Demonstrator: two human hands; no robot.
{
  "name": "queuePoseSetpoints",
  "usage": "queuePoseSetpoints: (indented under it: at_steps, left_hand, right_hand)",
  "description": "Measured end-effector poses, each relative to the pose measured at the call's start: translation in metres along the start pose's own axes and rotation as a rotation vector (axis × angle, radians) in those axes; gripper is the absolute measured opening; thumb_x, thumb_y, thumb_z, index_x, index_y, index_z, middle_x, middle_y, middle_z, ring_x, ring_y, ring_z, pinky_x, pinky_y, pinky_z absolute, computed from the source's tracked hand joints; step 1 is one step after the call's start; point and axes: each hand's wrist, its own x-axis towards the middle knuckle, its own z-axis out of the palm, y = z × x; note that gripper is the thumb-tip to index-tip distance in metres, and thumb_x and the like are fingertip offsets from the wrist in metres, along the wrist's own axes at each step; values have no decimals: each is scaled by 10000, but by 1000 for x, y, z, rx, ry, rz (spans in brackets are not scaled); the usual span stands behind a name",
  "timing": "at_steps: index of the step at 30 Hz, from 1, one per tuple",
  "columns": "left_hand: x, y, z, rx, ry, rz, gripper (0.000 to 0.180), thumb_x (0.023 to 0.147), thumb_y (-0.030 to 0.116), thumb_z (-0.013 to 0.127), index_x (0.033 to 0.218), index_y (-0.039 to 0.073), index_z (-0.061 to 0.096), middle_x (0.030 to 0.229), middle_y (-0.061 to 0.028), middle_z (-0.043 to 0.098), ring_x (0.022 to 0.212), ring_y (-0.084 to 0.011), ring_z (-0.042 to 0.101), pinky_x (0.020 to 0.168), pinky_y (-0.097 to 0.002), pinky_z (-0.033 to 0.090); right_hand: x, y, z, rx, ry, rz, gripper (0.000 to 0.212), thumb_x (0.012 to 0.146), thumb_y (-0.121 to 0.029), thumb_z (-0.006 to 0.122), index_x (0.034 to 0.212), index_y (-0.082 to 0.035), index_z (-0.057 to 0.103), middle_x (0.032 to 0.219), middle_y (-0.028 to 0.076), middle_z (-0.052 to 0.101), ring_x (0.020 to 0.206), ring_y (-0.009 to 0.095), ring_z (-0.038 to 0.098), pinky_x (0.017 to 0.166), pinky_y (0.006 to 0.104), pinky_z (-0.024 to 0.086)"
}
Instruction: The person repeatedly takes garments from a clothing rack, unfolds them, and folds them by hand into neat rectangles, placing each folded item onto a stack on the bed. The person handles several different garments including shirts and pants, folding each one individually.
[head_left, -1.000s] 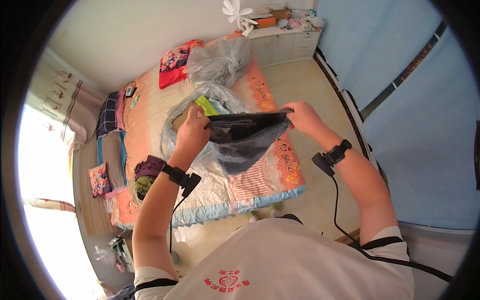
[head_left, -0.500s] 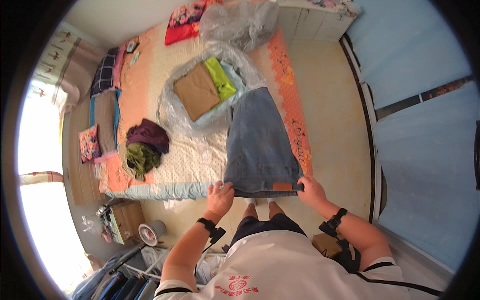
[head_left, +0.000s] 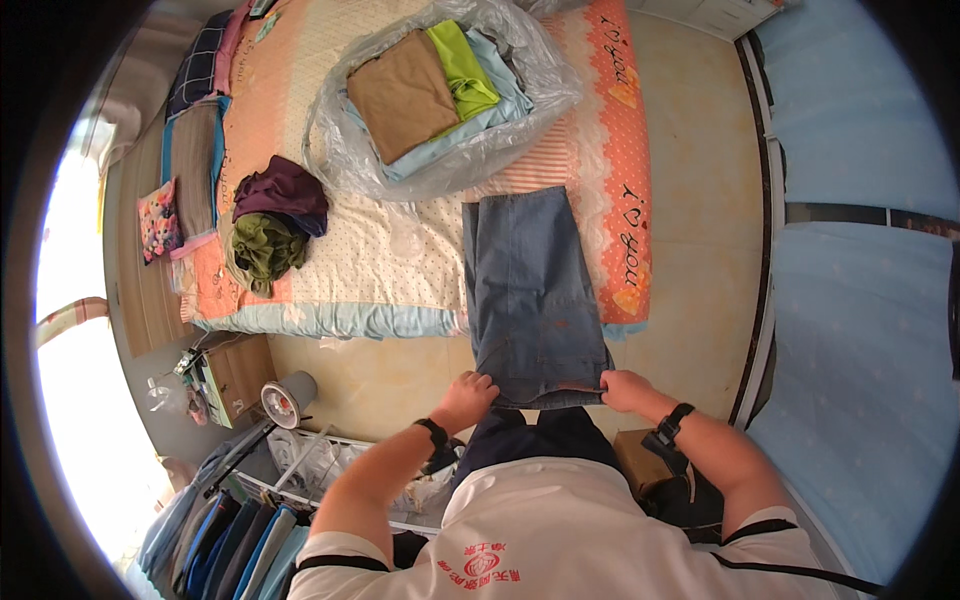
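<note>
A pair of blue jeans (head_left: 528, 290) stretches from the bed's near edge toward me, its far end lying on the bedspread and its waistband held off the bed. My left hand (head_left: 466, 400) is closed on the left corner of the waistband. At the opposite corner my right hand (head_left: 628, 390) grips the same waistband with curled fingers. Beyond the jeans, a clear plastic bag (head_left: 340, 165) sits open on the bed. In it are a folded brown garment (head_left: 402, 92), a lime green one (head_left: 466, 70) and a light blue one (head_left: 512, 98).
The bed (head_left: 430, 290) fills the middle. Crumpled purple (head_left: 285, 195) and olive green clothes (head_left: 264, 252) lie on its left part. A grey bin (head_left: 290, 398) and a rack of hanging clothes (head_left: 240, 540) stand at lower left. Light blue curtains (head_left: 860, 330) hang along the right.
Both hands have drawn the waistband slightly toward my body. The far end of the jeans has slid away from the plastic bag. My view has shifted, with the bed appearing higher.
</note>
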Motion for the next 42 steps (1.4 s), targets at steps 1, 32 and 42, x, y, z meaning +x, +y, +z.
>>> queuePoseSetpoints:
  at_steps: [1, 32, 42]
  left_hand:
    - [-1, -4, -8, -18, -21, 61, 97, 760, 148, 688, 827, 115, 626, 882, -86, 609, 884, -317, 650, 779, -436, 541]
    - [151, -203, 75, -1080, 217, -1228, 514, 858, 387, 833, 1089, -62, 738, 910, -97, 755, 819, -194, 705, 706, -369, 548]
    - [100, -135, -86, -1933, 112, -1046, 304, 966, 168, 687, 1207, -12, 643, 1174, -109, 703, 1055, -219, 696, 923, -403, 596]
  right_hand:
    - [0, -4, -11, -65, -121, 1, 248, 849, -199, 680, 1055, -67, 722, 1029, 188, 744, 992, 396, 698, 835, 497, 554]
    - [212, -26, -87, 1339, 177, 10, 392, 878, -67, 745, 1234, 80, 675, 1192, 137, 724, 1060, 245, 687, 898, 365, 555]
    - [90, -74, -160, 1411, 99, 135, 407, 916, -50, 673, 1315, -62, 592, 1205, 100, 684, 1006, 267, 687, 722, 426, 590]
